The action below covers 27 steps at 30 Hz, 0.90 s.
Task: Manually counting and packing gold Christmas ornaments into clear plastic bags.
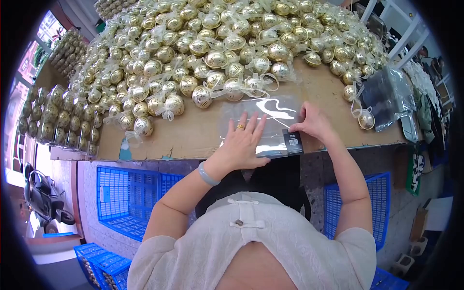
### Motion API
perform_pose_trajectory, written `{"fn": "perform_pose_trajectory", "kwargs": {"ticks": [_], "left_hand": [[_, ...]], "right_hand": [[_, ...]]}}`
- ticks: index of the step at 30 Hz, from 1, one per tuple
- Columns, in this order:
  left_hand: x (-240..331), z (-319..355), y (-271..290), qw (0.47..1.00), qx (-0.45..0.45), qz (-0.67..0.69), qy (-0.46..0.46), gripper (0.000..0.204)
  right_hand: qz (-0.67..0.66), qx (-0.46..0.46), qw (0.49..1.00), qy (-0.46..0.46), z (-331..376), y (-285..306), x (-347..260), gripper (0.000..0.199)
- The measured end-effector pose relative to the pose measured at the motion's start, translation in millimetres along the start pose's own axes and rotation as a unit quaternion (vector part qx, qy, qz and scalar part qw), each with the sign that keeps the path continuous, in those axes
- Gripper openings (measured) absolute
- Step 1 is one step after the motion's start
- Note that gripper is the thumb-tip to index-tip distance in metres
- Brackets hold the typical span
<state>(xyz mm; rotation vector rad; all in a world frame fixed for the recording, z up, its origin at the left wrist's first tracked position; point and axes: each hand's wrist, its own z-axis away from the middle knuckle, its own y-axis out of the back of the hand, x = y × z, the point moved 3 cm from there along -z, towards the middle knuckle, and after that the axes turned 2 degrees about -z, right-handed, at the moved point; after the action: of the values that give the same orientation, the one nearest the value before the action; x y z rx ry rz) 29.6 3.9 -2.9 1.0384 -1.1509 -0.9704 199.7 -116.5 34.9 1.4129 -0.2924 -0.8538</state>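
On the near edge of the cardboard-covered table lies a flattened clear plastic box [276, 108], glossy with reflections. A black label with a barcode [293, 142] sits at its lower right corner. My left hand [241, 142] presses flat on the plastic, palm down, fingers spread, with a ring on one finger. My right hand [314, 124] is curled at the right edge of the box, its thumb just above the label and its fingers bent over the edge; the fingertips are partly hidden. Beyond both hands spreads a large heap of gold egg-shaped ornaments [215, 59] with pale sheer ribbons.
Filled clear packs of gold ornaments [60, 121] stand at the table's left end. A stack of flat clear plastic boxes [386, 99] lies at the right. Blue plastic crates [113, 193] stand on the floor below. White metal bars [406, 36] rise at the far right.
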Motion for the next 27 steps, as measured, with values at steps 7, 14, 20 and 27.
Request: {"fn": "perform_pose_trajectory", "kwargs": {"ticks": [7,14,20,27], "left_hand": [[13.5,-8.9,5.2,0.986,0.124,0.016,-0.109,0.117],[10.1,4.6,33.7,0.972,0.117,0.078,-0.190,0.111],[6.9,7.9,53.7,0.936,0.032,0.227,-0.266,0.100],[29.7,69.4,123.7,0.992,-0.037,-0.094,-0.069,0.076]], "right_hand": [[-0.643,-0.063,0.755,-0.113,17.3,-31.5,-2.3,0.017],[-0.743,-0.233,0.625,-0.061,39.1,-57.6,-23.3,0.021],[-0.286,-0.096,0.881,0.365,42.4,-32.7,-70.2,0.029],[-0.266,-0.134,0.851,0.433,62.8,5.0,-87.4,0.041]]}}
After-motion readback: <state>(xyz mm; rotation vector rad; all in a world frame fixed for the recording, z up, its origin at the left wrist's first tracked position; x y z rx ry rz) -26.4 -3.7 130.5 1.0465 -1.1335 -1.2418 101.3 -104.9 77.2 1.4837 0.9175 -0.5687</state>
